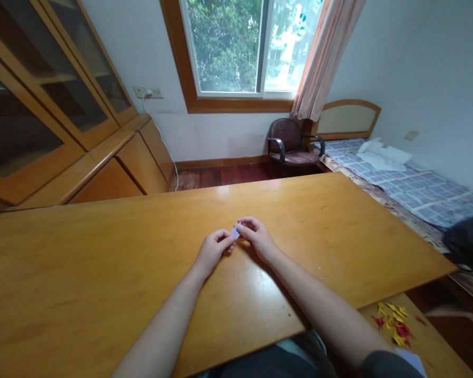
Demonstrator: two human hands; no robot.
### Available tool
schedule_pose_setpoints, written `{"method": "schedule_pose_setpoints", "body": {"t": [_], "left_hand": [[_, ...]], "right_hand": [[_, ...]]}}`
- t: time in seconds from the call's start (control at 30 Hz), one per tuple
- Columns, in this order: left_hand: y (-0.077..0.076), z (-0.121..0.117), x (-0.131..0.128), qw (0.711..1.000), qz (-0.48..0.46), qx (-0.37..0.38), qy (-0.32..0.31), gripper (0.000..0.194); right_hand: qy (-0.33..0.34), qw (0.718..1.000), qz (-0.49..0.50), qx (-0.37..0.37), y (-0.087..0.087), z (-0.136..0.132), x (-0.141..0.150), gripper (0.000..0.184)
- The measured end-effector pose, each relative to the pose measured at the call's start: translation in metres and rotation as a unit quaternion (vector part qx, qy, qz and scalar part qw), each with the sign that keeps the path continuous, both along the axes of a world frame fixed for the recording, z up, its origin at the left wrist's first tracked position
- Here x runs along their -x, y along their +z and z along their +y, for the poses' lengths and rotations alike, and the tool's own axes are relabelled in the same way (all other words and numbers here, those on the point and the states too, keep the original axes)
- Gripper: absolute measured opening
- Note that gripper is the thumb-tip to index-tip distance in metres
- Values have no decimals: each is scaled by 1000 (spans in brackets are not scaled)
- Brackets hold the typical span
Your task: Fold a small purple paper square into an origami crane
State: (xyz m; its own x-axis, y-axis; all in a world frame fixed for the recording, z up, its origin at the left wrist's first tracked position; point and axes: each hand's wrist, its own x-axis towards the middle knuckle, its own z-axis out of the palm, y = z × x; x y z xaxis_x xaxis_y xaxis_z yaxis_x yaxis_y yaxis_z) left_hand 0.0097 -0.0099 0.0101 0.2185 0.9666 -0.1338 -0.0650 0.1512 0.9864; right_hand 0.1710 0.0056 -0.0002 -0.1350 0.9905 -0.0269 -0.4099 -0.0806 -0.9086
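Observation:
Between my two hands is a small piece of pale lavender paper (236,231), held just above the wooden table (102,262). My left hand (216,247) pinches its left side between thumb and fingers. On the other side my right hand (256,236) grips the paper's upper right part, fingers curled around it. The folds of the paper are too small to make out, and the fingers hide part of its edges.
Yellow and red folded paper pieces (396,320) lie on a lower surface at the right, near a pale paper sheet (412,361). A brown armchair (287,139) stands beyond the table. A bed (421,184) runs along the right, a cabinet (114,173) along the left.

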Motion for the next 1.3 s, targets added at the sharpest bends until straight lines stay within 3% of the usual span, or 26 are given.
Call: {"method": "schedule_pose_setpoints", "body": {"t": [0.23,0.47,0.77,1.3], "left_hand": [[-7,3,3,1000,0,-11,9,29],[-4,2,3,999,25,-23,-8,31],[-12,6,6,996,69,-20,-44,31],[-2,3,3,996,68,19,-49,38]], "right_hand": [[35,999,-11,0,-4,0,-3,33],[24,999,-23,-16,-6,0,-3,33],[21,999,-34,-17,-7,1,-1,32],[-28,996,-67,-54,-2,-2,0,38]]}}
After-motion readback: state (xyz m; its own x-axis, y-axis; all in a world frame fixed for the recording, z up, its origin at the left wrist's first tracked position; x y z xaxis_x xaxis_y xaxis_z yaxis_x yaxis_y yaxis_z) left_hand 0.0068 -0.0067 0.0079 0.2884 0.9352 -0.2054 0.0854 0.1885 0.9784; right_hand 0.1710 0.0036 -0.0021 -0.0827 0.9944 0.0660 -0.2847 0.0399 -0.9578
